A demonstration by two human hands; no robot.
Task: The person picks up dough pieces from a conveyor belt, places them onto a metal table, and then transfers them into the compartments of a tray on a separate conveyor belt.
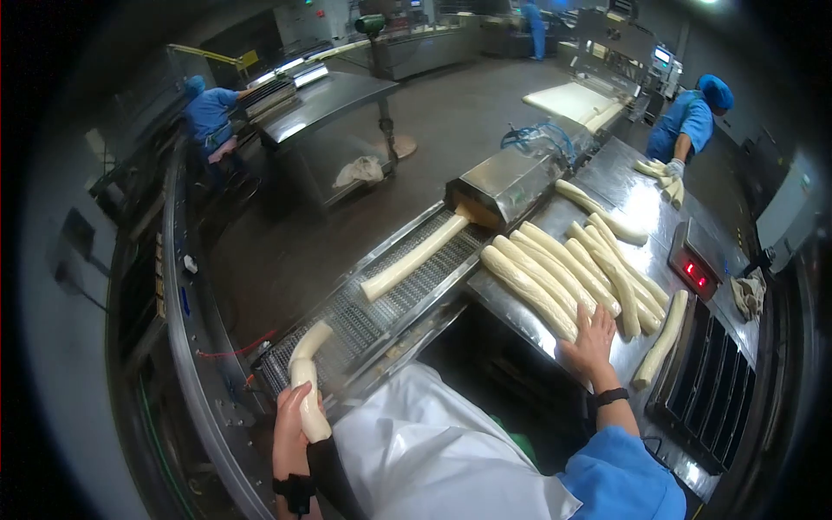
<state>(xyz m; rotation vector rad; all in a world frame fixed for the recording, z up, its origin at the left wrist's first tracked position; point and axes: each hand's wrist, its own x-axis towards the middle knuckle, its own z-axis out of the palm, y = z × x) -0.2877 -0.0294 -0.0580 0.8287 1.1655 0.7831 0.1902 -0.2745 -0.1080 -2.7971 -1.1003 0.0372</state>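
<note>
A bent, pale dough log lies partly over the near end of the mesh conveyor. My left hand is wrapped round its lower part. Another dough log lies straight along the belt, its far end at the mouth of a metal housing. To the right, several dough logs rest side by side on the steel table. My right hand rests with fingers spread at the near ends of these logs, touching them.
A scale with red digits stands on the table, near a single dough log and a black slotted tray. A co-worker handles dough at the table's far end. Another person works at a left-hand table.
</note>
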